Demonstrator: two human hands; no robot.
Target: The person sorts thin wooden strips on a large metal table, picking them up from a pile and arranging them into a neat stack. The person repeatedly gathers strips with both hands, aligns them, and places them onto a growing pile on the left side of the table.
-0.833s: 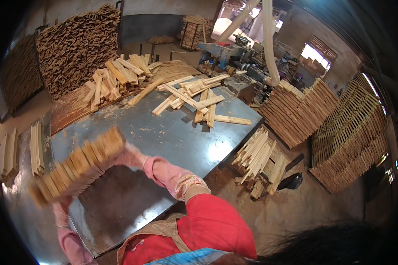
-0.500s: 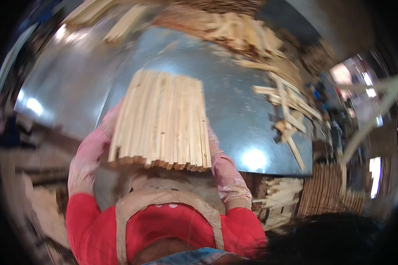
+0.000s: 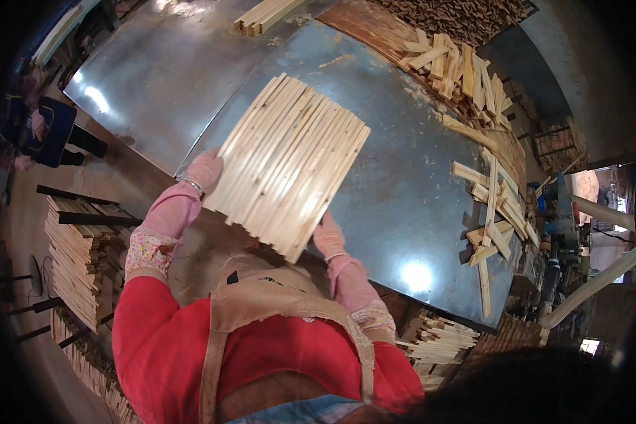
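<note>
A flat, tightly packed row of pale wooden strips (image 3: 290, 159) is held between my two hands, over the near edge of the metal table. My left hand (image 3: 205, 171), in a pink glove, presses on its left side, with the fingers partly hidden at the edge. On its lower right side my right hand (image 3: 328, 237), gloved alike, grips the outer strip. The row lies slanted, its far end leaning right, and its near ends are uneven.
The metal-topped table (image 3: 396, 191) carries loose strips (image 3: 498, 205) on the right, a heap of offcuts (image 3: 466, 71) at the far right and a small bundle (image 3: 268, 14) far off. Strips are stacked on a rack (image 3: 78, 261) at left. Another person (image 3: 42, 127) stands far left.
The row of strips has swung clockwise, its far end now further right. The view has turned left, bringing the rack and the other person into clearer sight. Both hands still hold the strips.
</note>
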